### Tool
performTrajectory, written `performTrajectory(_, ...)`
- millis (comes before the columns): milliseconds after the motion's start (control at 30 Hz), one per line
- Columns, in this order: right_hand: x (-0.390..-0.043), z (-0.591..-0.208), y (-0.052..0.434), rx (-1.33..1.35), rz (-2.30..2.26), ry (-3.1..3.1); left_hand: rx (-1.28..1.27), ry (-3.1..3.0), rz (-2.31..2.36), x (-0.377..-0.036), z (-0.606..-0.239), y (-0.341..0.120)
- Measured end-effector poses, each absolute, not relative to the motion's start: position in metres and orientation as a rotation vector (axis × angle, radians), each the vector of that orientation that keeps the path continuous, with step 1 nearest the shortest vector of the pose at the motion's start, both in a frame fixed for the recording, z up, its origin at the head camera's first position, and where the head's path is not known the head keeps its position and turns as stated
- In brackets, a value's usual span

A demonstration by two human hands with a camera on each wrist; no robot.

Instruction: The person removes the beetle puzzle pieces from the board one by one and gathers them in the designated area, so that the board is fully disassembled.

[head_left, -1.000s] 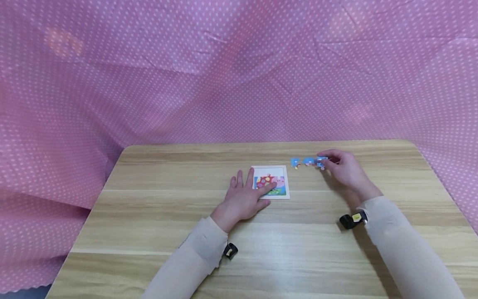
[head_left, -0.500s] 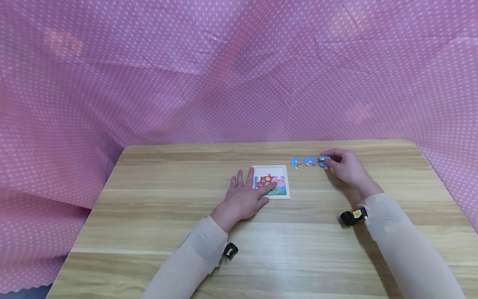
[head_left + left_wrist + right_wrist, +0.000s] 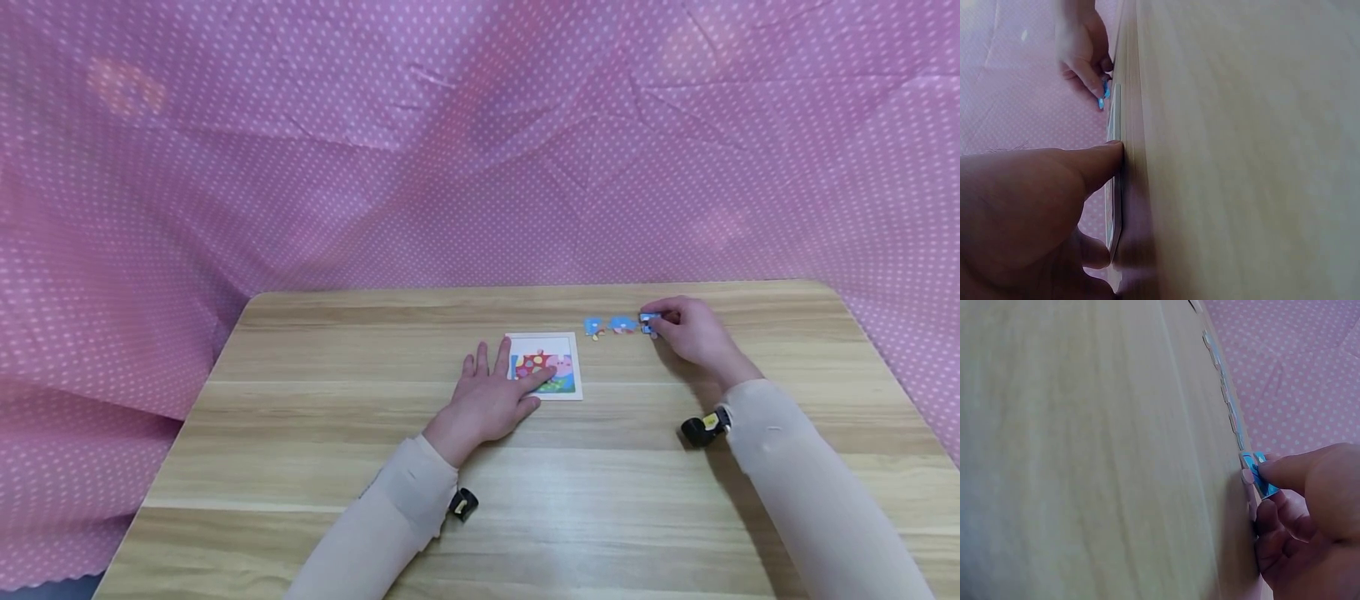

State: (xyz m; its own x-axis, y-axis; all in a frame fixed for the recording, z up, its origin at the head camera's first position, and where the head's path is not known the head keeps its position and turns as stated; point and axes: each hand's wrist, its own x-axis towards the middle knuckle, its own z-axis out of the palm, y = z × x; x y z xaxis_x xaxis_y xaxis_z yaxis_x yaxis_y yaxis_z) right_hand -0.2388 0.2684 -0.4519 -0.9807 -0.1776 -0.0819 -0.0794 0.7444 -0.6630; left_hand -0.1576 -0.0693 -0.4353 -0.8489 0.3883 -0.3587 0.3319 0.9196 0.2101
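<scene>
Piece (image 3: 649, 323): small, blue, pinched by right hand (image 3: 693, 333) | left hand (image 3: 491, 396) flat on puzzle board (image 3: 546, 365)

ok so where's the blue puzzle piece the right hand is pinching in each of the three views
Head view: the blue puzzle piece sits right of centre, at the right hand's fingertips, last in the row of loose pieces.
Left wrist view: upper left, a blue sliver below the far hand's fingers.
Right wrist view: right of centre, tilted up off the table, pinched.
Shared landmark: the white puzzle board, seen edge-on in the left wrist view; the right wrist view shows only its edge, top centre.
</scene>
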Motion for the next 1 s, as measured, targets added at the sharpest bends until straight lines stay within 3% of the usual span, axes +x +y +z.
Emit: performTrajectory(1000, -0.2463, -0.4556, 0.2649, -0.276, -0.967, 2.818, 0.513, 2.677, 0.195, -0.1573, -0.4345, -0.0690)
